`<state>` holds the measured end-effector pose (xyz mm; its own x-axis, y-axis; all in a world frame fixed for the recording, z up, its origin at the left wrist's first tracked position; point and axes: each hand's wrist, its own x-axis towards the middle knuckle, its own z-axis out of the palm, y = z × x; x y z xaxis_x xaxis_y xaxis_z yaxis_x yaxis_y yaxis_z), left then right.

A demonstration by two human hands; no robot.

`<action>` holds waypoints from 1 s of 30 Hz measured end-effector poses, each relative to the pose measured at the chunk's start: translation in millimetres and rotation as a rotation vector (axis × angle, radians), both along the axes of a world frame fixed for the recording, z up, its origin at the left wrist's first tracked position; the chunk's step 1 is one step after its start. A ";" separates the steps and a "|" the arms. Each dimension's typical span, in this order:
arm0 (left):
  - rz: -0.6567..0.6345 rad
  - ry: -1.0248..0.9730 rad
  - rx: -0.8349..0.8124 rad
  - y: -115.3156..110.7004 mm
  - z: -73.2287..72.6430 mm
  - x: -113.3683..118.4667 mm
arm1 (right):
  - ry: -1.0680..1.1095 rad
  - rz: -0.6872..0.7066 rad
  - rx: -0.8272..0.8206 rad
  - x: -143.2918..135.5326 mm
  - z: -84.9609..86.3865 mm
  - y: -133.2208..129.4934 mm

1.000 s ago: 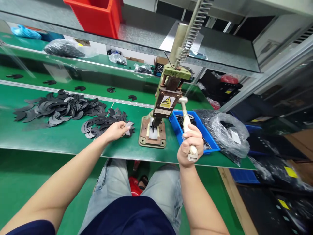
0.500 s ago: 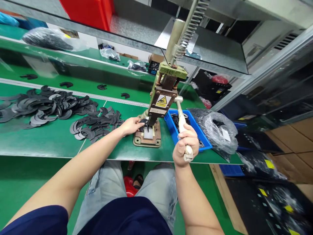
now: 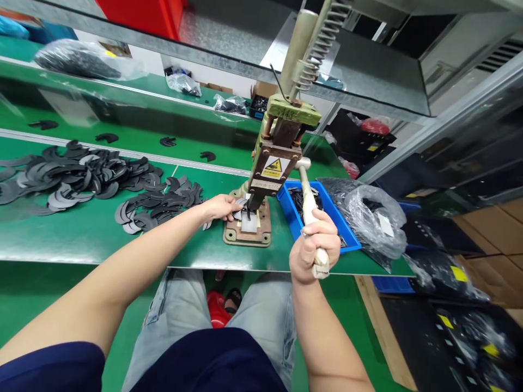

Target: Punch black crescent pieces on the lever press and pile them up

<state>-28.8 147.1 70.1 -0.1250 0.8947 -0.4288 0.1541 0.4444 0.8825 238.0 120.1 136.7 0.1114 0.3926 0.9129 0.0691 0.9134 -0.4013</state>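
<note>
My left hand [image 3: 223, 207] pinches a dark curved plastic piece [image 3: 239, 212] at the base of a hand press [image 3: 275, 169]. That piece lies under the press head, partly hidden by my fingers. Wrapped round the pale press lever [image 3: 309, 209] is my right hand [image 3: 314, 247], with the lever's lower end sticking out below the fist. To the left of my forearm lies a pile of small dark curved pieces [image 3: 157, 204]. A larger heap of similar crescent pieces [image 3: 77, 174] spreads further left on the green bench.
A blue bin [image 3: 351, 243] with small dark parts stands right of the press, beside a clear plastic bag [image 3: 376, 218]. Several finished-looking curved pieces lie on the green belt [image 3: 134, 139] behind. A metal shelf with a red bin [image 3: 141, 16] hangs above.
The held piece has turned slightly and now shows a lighter face at the press. My right hand and the lever sit slightly lower and further right in view, which has shifted a little.
</note>
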 end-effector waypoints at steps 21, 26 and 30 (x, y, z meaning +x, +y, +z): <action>-0.053 -0.085 0.288 -115.0 51.0 20.8 | -0.471 0.483 -0.796 -16.4 -72.9 -1.7; -0.102 -0.084 0.296 -130.2 57.0 41.8 | -0.325 0.559 -0.846 -35.1 -81.6 -28.4; -0.141 -0.132 0.281 -134.7 59.8 51.8 | -0.290 0.485 -0.808 -32.1 -78.4 -39.5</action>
<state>23.0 12.4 129.9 0.0481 0.9848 -0.1670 0.0732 0.1632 0.9839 205.9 80.6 58.3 -0.4123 0.8542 0.3167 -0.0464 0.3275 -0.9437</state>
